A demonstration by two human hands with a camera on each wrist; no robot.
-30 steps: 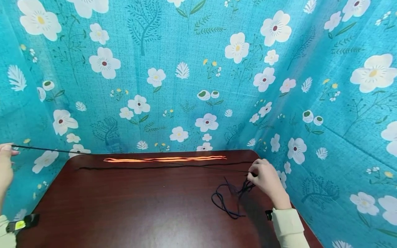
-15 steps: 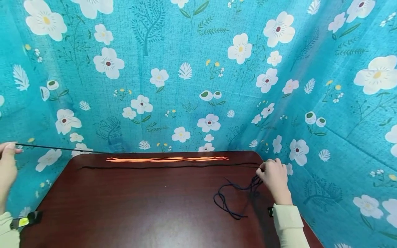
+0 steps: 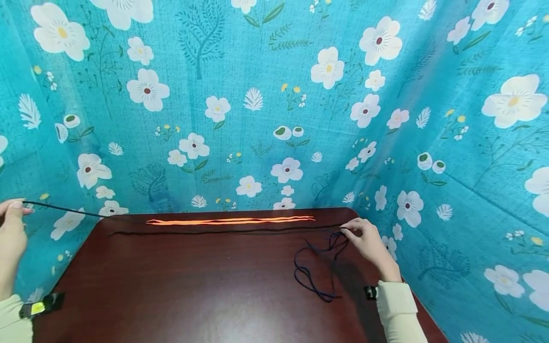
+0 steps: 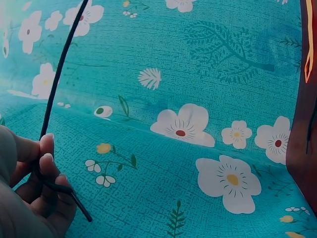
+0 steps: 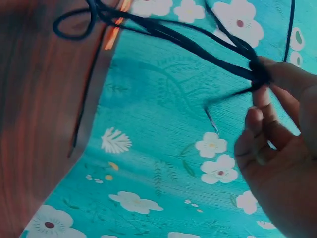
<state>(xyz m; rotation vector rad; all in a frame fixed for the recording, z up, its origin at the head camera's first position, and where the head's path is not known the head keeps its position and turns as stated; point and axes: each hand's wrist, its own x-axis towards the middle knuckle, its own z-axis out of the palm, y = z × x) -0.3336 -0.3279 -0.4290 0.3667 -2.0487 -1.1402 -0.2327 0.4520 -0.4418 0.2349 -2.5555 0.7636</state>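
Observation:
At the far left, my left hand point(image 3: 12, 233) pinches a dark shoelace point(image 3: 64, 208) near one end. In the left wrist view its short tip point(image 4: 81, 206) pokes out past the curled fingers point(image 4: 47, 171). From there the lace runs rightward over the back of the table. My right hand point(image 3: 366, 240) pinches a gathered part of dark lace between thumb and fingertips at the back right. Loose loops point(image 3: 306, 276) trail from it onto the table. The right wrist view shows several strands point(image 5: 198, 47) meeting at the fingertips and a short end hanging below.
Orange laces point(image 3: 231, 221) lie stretched along the table's back edge. A straight dark lace point(image 3: 193, 232) lies just in front of them. The brown table point(image 3: 193, 286) is enclosed by a blue floral cloth point(image 3: 257, 119) at the back and sides.
My right hand moved right, then back left with the gathered lace. The lace between the hands looks less taut now and dips lower. My left hand keeps its pinch, nearly in place.

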